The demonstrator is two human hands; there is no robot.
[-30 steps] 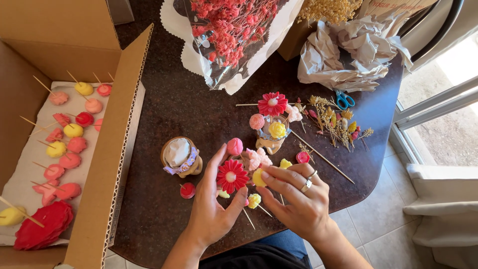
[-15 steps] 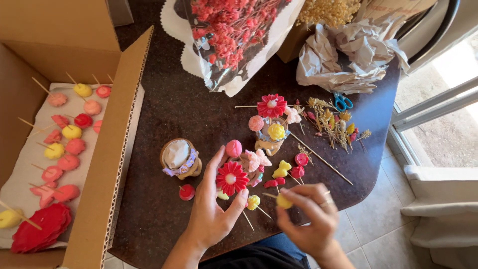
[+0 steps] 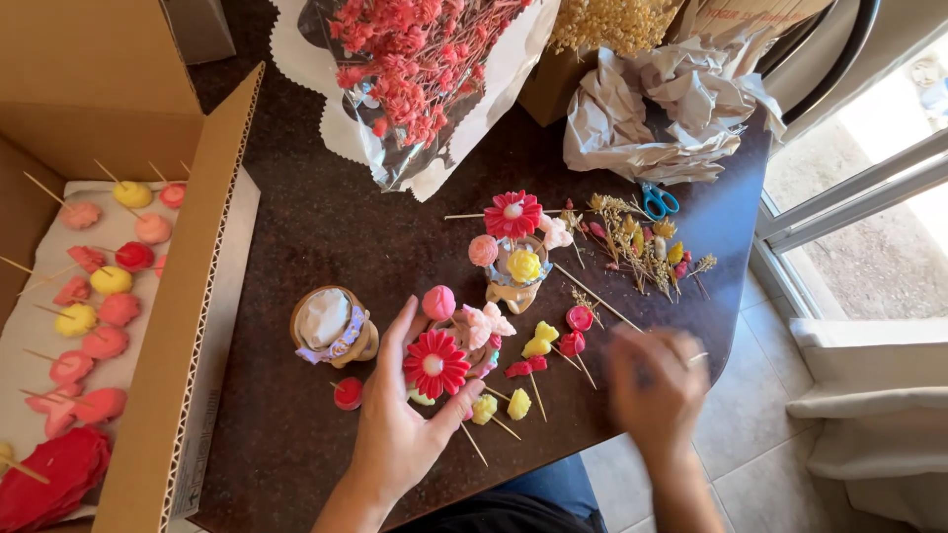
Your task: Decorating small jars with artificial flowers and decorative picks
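My left hand (image 3: 400, 434) cups a small pot arrangement at the table's near edge, fingers curled around it. A red daisy (image 3: 435, 363), a pink ball (image 3: 438, 302) and pale pink blossoms stick out of it. My right hand (image 3: 657, 380) is blurred, hovering to the right of the loose flower picks (image 3: 538, 345) in yellow and red; whether it holds anything cannot be made out. Behind stands a second small pot (image 3: 513, 252) with a red daisy, a yellow rose and a pink one. A little jar (image 3: 331, 326) with white filling sits left of my left hand.
An open cardboard box (image 3: 188, 296) at left holds several pink, red and yellow flowers on sticks. At the back lie a wrapped bunch of red dried flowers (image 3: 415, 59), crumpled paper (image 3: 662, 109), blue scissors (image 3: 657, 202) and dried sprigs (image 3: 642, 242). The dark table (image 3: 296, 227) ends near my body.
My right hand has left the arrangement and swung out to the right, now blurred. My left hand stays on the pot with the red daisy.
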